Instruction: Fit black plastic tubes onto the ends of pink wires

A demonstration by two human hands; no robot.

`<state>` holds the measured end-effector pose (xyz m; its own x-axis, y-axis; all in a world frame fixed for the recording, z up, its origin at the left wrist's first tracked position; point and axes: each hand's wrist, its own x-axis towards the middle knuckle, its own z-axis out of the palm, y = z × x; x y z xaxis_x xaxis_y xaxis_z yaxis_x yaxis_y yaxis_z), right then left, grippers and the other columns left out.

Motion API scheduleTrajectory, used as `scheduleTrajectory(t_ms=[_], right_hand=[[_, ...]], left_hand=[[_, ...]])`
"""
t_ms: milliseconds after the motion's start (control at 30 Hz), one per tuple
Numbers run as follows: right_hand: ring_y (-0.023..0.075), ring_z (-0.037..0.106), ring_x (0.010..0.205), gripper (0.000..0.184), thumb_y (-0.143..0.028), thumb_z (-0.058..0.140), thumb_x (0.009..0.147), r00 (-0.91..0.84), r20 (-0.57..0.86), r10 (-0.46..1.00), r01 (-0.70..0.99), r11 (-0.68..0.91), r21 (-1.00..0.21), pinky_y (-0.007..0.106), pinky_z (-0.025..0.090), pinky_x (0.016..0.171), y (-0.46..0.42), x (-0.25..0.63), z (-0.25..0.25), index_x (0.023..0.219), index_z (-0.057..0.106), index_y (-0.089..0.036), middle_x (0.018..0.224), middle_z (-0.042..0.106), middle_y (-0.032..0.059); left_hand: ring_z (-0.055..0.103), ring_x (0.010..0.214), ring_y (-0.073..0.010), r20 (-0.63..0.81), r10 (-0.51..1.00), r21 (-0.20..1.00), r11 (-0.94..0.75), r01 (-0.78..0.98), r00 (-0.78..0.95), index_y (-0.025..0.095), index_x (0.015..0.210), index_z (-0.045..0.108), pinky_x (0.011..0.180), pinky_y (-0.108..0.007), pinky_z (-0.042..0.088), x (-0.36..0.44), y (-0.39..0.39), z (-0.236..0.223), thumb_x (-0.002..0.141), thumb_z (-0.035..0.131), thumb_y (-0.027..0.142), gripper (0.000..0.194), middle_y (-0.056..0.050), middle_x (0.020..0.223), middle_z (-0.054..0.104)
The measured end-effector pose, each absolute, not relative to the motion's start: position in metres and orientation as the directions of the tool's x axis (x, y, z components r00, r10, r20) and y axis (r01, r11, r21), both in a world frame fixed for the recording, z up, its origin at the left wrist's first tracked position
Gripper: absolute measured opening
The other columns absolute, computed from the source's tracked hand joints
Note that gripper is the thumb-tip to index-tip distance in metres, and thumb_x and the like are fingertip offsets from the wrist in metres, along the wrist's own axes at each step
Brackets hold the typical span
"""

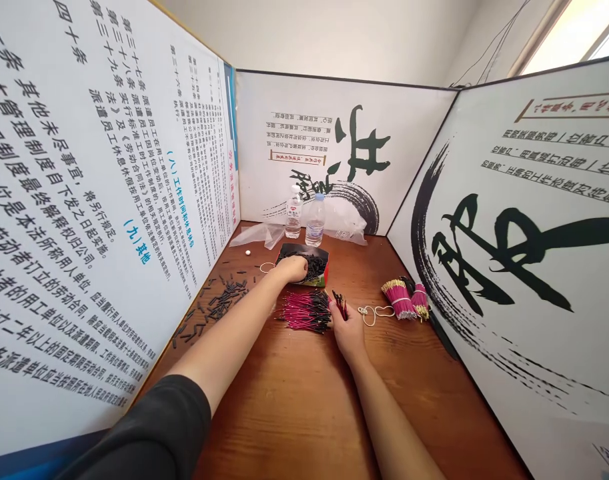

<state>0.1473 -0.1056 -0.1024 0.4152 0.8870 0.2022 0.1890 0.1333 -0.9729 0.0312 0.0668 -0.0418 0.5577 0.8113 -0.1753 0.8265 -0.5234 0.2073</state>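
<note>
My left hand (295, 268) reaches over the front of an open box (326, 272) filled with short black tubes (316, 264). Its fingers look curled closed and dip toward the tubes; what they hold, if anything, is hidden. Lower and to the right, my right hand (349, 328) is closed around a small bunch of thin sticks (339, 303) with dark ends pointing up. Beside it, touching or nearly so, lies a spread pile of pink sticks with black ends (304, 311) on the wooden table (294, 393).
Loose black tubes (219, 303) lie scattered at the left. Pink stick bundles with yellowish tips (398, 298) and loops of pale band (368, 315) are at the right. Two bottles (315, 223) and clear plastic bags (257, 235) stand behind the box. Printed panels (344, 153) enclose the table.
</note>
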Motion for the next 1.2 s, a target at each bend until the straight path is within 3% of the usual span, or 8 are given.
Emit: scheduleTrajectory(t_ms=[267,400,667,1000,1200], right_hand=[[0.0153,0.051,0.065,0.035,-0.045,0.055,0.08,0.41,0.232,0.882,0.197,0.162,-0.967,0.026,0.042,0.063,-0.107,0.147,-0.099,0.078,0.067,-0.013,0.068,0.061,0.0024],[0.0128,0.045,0.058,0.037,-0.047,0.054,0.08,0.42,0.249,0.873,0.225,0.166,-0.96,0.024,0.037,0.057,-0.107,0.148,-0.1,0.066,0.063,-0.014,0.059,0.054,-0.0006],[0.0158,0.052,0.068,0.038,-0.048,0.052,0.082,0.383,0.226,0.896,0.197,0.16,-0.967,0.028,0.043,0.067,-0.105,0.149,-0.103,0.074,0.066,-0.013,0.07,0.061,0.0031],[0.0144,0.05,0.063,0.039,-0.049,0.054,0.08,0.399,0.2,0.895,0.177,0.139,-0.974,0.025,0.041,0.061,-0.104,0.149,-0.104,0.069,0.064,-0.014,0.067,0.06,0.0008],[0.0156,0.053,0.067,0.04,-0.049,0.052,0.082,0.396,0.22,0.891,0.201,0.15,-0.968,0.027,0.044,0.066,-0.104,0.149,-0.106,0.081,0.069,-0.012,0.07,0.063,0.0028]], left_hand=[[0.064,0.089,-0.026,-0.292,0.762,0.175,-0.551,0.816,0.578,0.018,0.086,0.07,0.078,-0.032,0.049,0.042,0.062,-0.037,0.071,0.061,0.032,0.022,-0.012,0.097,0.069],[0.061,0.101,-0.0278,-0.238,0.787,0.17,-0.544,0.822,0.57,0.021,0.093,0.068,0.084,-0.034,0.047,0.041,0.06,-0.039,0.075,0.057,0.031,0.023,-0.011,0.108,0.067],[0.062,0.1,-0.0243,-0.138,0.839,0.2,-0.496,0.845,0.526,0.021,0.093,0.068,0.085,-0.032,0.047,0.027,0.061,-0.042,0.086,0.041,0.044,0.035,-0.01,0.106,0.068],[0.061,0.103,-0.0215,-0.116,0.836,0.265,-0.494,0.828,0.536,0.02,0.098,0.066,0.086,-0.028,0.046,0.024,0.06,-0.04,0.085,0.038,0.026,0.031,-0.009,0.113,0.066],[0.06,0.101,-0.0214,-0.09,0.845,0.307,-0.48,0.822,0.527,0.02,0.103,0.059,0.083,-0.029,0.045,0.021,0.057,-0.037,0.086,0.034,0.022,0.03,-0.008,0.115,0.064]])
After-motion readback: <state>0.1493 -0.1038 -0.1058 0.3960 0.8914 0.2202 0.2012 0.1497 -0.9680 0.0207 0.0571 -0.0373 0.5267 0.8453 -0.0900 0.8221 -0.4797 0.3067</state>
